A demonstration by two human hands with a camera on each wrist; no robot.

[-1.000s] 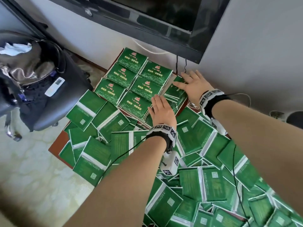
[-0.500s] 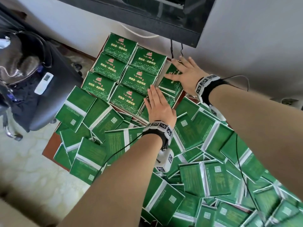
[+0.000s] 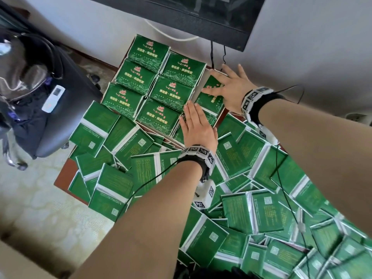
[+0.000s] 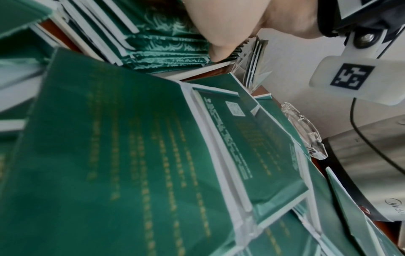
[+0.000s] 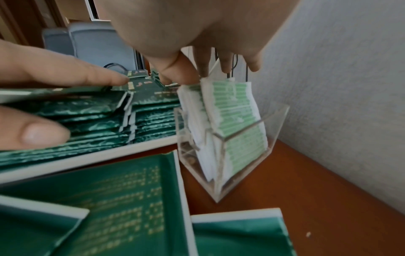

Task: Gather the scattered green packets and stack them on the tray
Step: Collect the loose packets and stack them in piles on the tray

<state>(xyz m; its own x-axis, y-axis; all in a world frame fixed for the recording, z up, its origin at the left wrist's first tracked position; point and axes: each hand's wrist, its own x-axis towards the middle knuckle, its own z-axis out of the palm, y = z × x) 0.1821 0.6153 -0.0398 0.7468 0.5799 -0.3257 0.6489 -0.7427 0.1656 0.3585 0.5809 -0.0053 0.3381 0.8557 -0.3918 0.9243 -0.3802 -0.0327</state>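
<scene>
Pressing flat-fingered, both hands (image 3: 198, 127) (image 3: 231, 87) square a packet stack (image 3: 211, 101) beside the tray's rim (image 5: 87, 155).

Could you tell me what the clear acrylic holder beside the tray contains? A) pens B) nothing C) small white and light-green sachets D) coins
C: in the right wrist view the holder is packed with upright white and light-green sachets, next to the tray.
</scene>
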